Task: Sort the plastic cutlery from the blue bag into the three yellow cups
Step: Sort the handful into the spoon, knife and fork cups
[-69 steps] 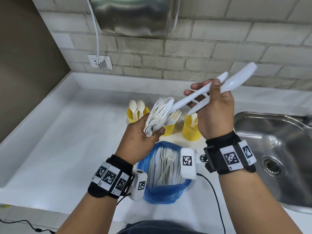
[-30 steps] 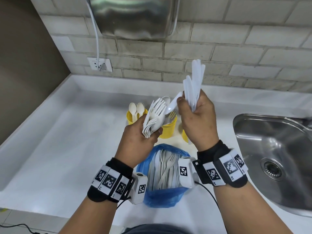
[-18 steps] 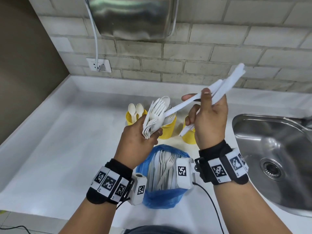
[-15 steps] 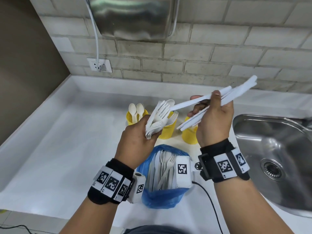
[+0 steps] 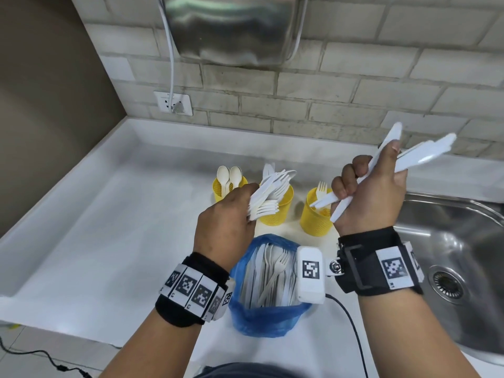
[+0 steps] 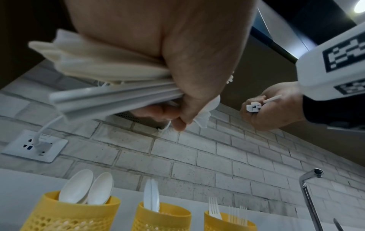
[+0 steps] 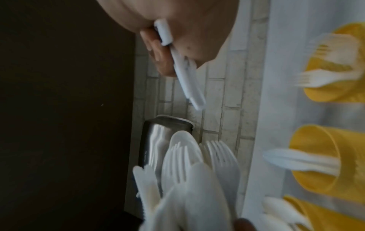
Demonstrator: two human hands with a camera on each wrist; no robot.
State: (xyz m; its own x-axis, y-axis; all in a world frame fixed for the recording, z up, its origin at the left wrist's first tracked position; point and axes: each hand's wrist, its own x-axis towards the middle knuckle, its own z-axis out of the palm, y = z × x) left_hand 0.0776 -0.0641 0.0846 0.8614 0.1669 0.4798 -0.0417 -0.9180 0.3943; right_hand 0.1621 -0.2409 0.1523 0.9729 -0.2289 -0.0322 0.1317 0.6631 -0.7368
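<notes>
We had our left hand [image 5: 223, 219] clamped round a mixed bunch [image 5: 268, 196] and the right hand [image 5: 371, 195] gripping a few knives [image 5: 425, 156], so best drop those blade-up into the middle cup [image 5: 276, 211].

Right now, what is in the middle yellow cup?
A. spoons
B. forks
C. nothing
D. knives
D: in the left wrist view two knives stand in the middle cup, while spoons fill the left cup and forks the right cup.
</notes>
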